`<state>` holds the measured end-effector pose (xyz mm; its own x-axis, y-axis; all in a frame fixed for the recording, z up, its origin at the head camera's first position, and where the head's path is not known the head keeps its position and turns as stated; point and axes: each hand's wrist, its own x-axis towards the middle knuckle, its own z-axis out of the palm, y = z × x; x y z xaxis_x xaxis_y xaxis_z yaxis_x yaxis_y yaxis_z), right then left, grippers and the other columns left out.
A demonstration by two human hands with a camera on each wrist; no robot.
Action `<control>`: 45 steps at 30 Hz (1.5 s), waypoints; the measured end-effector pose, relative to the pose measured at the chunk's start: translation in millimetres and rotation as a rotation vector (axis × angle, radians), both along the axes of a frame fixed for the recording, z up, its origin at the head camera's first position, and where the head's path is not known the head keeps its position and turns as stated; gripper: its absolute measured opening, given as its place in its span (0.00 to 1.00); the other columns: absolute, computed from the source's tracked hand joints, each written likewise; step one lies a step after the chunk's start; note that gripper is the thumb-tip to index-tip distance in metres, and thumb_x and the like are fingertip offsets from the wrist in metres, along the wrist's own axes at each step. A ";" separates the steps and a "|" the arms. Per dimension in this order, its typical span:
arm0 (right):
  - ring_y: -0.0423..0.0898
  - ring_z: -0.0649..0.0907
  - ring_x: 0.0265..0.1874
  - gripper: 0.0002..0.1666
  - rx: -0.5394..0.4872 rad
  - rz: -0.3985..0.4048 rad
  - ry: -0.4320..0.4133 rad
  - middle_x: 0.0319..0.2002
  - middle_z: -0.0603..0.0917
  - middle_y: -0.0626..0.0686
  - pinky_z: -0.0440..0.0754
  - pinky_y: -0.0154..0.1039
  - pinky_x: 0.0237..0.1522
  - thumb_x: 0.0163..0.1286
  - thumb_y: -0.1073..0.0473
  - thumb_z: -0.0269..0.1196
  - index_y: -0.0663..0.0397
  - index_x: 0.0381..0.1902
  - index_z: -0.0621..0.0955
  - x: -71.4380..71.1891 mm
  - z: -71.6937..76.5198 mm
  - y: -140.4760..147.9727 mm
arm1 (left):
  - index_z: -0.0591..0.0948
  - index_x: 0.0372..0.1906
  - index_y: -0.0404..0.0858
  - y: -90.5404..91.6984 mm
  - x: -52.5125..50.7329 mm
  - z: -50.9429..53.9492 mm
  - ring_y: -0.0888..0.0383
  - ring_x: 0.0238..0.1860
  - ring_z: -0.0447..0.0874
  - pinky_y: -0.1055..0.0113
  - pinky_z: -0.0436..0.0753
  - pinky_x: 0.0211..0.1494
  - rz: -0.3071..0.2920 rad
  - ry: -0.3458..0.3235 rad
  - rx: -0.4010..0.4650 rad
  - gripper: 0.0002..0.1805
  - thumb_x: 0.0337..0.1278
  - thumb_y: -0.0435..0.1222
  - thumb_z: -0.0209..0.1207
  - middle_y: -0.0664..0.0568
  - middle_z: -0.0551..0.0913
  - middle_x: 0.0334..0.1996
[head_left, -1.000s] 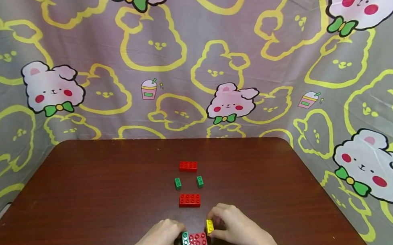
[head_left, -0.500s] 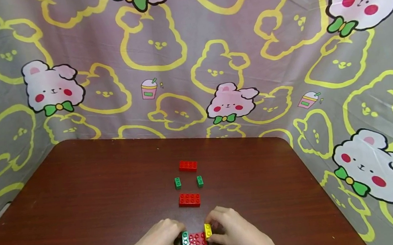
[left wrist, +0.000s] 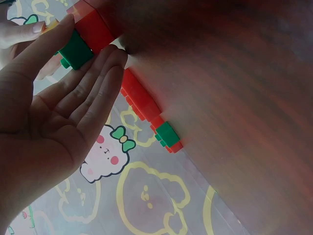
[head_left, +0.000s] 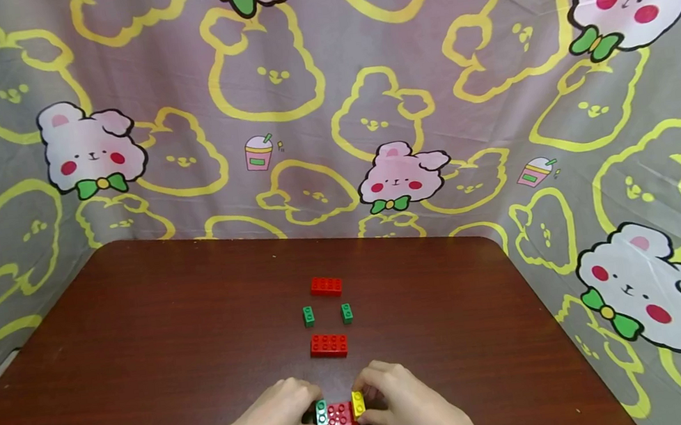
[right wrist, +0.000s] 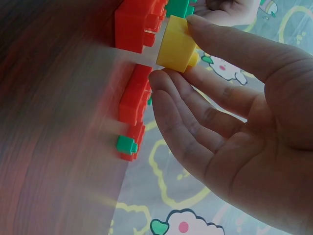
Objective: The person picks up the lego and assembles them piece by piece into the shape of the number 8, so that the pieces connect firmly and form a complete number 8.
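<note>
A red eight-stud brick (head_left: 340, 416) lies near the table's front edge, with a green two-stud brick (head_left: 322, 413) on its left end. My left hand (head_left: 271, 417) grips that green brick and the red brick's left end between thumb and fingers. My right hand (head_left: 407, 401) pinches a yellow two-stud brick (head_left: 359, 404) over the red brick's right end. In the right wrist view the yellow brick (right wrist: 176, 44) is held by thumb and fingertips, with a small gap between it and the red brick's studs (right wrist: 132, 25).
Beyond the hands lies a red brick (head_left: 329, 345), then two small green bricks (head_left: 308, 316) standing apart, then another red brick (head_left: 326, 285) farther back. A patterned curtain (head_left: 303, 104) hangs behind the brown table (head_left: 200, 312).
My right hand has moved left with the yellow brick, from beside the red brick to above its right end. My left hand has stayed in place.
</note>
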<state>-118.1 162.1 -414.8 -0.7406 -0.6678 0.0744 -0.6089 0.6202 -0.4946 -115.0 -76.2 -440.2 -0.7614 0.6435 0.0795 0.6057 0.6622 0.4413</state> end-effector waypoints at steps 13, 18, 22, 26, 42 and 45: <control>0.28 0.77 0.30 0.14 0.020 0.013 -0.015 0.33 0.82 0.43 0.76 0.21 0.33 0.56 0.58 0.75 0.49 0.39 0.82 0.5 -3.1 -2.7 | 0.81 0.26 0.43 0.4 -0.3 0.5 0.73 0.22 0.63 0.77 0.68 0.25 0.001 -0.007 -0.004 0.14 0.40 0.40 0.77 0.63 0.77 0.20; 0.28 0.77 0.31 0.14 0.017 0.015 -0.008 0.33 0.82 0.43 0.76 0.21 0.34 0.56 0.59 0.75 0.50 0.39 0.82 0.7 -4.4 -3.1 | 0.81 0.26 0.43 0.5 0.3 0.2 0.73 0.22 0.63 0.77 0.68 0.25 0.001 0.011 -0.001 0.14 0.39 0.40 0.77 0.63 0.78 0.19; 0.27 0.76 0.31 0.14 0.036 -0.001 -0.039 0.34 0.82 0.41 0.77 0.22 0.34 0.57 0.57 0.75 0.48 0.40 0.82 0.4 -4.9 -3.6 | 0.81 0.25 0.43 0.6 0.3 0.0 0.73 0.22 0.63 0.77 0.68 0.25 0.000 0.018 -0.002 0.14 0.39 0.40 0.77 0.63 0.77 0.19; 0.27 0.76 0.31 0.15 0.043 -0.012 -0.059 0.34 0.81 0.40 0.77 0.22 0.34 0.57 0.57 0.75 0.47 0.40 0.82 0.0 -5.2 -4.1 | 0.81 0.25 0.43 0.5 0.2 0.0 0.73 0.22 0.63 0.77 0.68 0.25 0.003 0.007 -0.003 0.14 0.39 0.40 0.77 0.63 0.77 0.19; 0.28 0.77 0.31 0.14 0.043 0.007 -0.001 0.33 0.81 0.42 0.76 0.21 0.34 0.58 0.57 0.74 0.49 0.38 0.82 0.2 -7.4 -5.9 | 0.81 0.26 0.43 -0.2 0.4 0.0 0.73 0.22 0.64 0.77 0.68 0.25 0.002 0.006 -0.007 0.14 0.40 0.41 0.77 0.64 0.77 0.20; 0.29 0.77 0.31 0.13 0.042 0.007 0.013 0.33 0.81 0.42 0.76 0.21 0.34 0.58 0.57 0.74 0.49 0.38 0.81 0.5 -7.5 -6.6 | 0.81 0.26 0.43 -0.3 0.3 0.4 0.73 0.22 0.64 0.77 0.68 0.25 0.003 0.007 -0.008 0.14 0.40 0.41 0.77 0.64 0.78 0.20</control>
